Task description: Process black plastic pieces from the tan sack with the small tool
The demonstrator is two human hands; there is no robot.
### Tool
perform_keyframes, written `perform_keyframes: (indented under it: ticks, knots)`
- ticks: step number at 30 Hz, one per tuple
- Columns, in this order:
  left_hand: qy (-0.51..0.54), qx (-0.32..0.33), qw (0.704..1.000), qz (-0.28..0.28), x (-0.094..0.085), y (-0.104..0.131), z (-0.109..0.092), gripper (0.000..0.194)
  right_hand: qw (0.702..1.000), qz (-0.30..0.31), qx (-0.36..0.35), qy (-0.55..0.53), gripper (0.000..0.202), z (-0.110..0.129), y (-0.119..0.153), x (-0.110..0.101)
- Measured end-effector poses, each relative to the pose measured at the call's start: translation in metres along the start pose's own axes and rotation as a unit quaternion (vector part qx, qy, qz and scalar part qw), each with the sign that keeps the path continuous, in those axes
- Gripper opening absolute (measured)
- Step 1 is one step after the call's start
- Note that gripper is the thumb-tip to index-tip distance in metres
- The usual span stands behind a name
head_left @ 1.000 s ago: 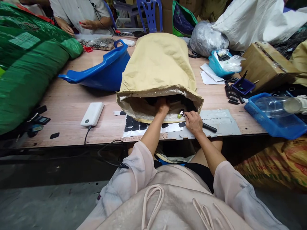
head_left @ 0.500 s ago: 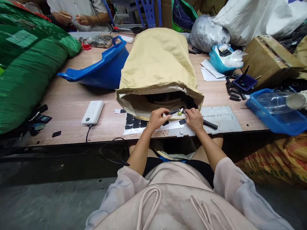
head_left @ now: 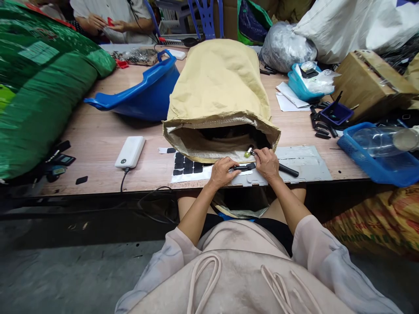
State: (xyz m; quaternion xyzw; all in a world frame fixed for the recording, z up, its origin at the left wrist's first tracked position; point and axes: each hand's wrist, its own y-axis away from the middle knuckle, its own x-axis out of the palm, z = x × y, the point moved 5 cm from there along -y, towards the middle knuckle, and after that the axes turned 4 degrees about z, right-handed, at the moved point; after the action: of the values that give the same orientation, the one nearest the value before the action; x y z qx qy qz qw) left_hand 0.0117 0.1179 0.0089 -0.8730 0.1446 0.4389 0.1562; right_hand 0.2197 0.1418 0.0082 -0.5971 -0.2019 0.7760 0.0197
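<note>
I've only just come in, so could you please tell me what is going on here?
A person seated at the table pinches a slender black piece with the left hand over a white sheet bearing black patches; whether it touches the sheet is unclear. The right hand grips a hammer-like tool, its head by the open mouth of a yellow sack lying on the table. Across the table, a co-worker holds a small red piece.

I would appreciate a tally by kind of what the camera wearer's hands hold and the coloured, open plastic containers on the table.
Hammer (right hand): 1
Black piece (left hand): 1
Blue basin: 1
Turquoise basket: 1
Blue tray: 1
Purple tray: 1
Total: 6
</note>
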Motion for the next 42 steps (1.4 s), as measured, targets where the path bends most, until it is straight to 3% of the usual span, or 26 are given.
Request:
perform_keyframes:
  ticks: [8, 12, 18, 22, 26, 34, 38, 42]
  knots:
    - [0.032, 0.003, 0.999, -0.010, 0.003, -0.002, 0.007, 0.017, 0.999, 0.004, 0.008, -0.054, 0.030, 0.000, -0.002, -0.010]
    - [0.061, 0.011, 0.998, -0.022, 0.004, -0.002, 0.010, 0.020, 0.987, -0.036, -0.032, -0.154, 0.031, 0.020, 0.010, -0.030]
    - [0.088, 0.007, 0.996, -0.033, 0.006, -0.002, 0.014, 0.020, 0.962, -0.025, -0.063, -0.263, 0.030, 0.046, 0.032, -0.045]
    - [0.084, 0.007, 0.996, -0.026, 0.007, -0.003, 0.014, 0.019, 0.960, -0.033, -0.076, -0.268, 0.030, 0.054, 0.037, -0.049]
    - [0.085, 0.008, 0.996, -0.026, 0.006, -0.003, 0.013, 0.017, 0.971, -0.002, -0.083, -0.223, 0.030, 0.057, 0.038, -0.043]
    - [0.085, 0.008, 0.996, -0.024, 0.006, -0.004, 0.014, 0.021, 0.977, -0.018, -0.041, -0.210, 0.030, 0.042, 0.037, -0.054]
    - [0.083, 0.002, 0.996, -0.022, 0.006, -0.004, 0.013, 0.022, 0.978, 0.003, -0.044, -0.204, 0.028, 0.040, 0.041, -0.048]
    - [0.072, -0.002, 0.997, -0.024, 0.004, -0.004, 0.011, 0.020, 0.981, -0.024, -0.029, -0.190, 0.029, 0.029, 0.032, -0.048]
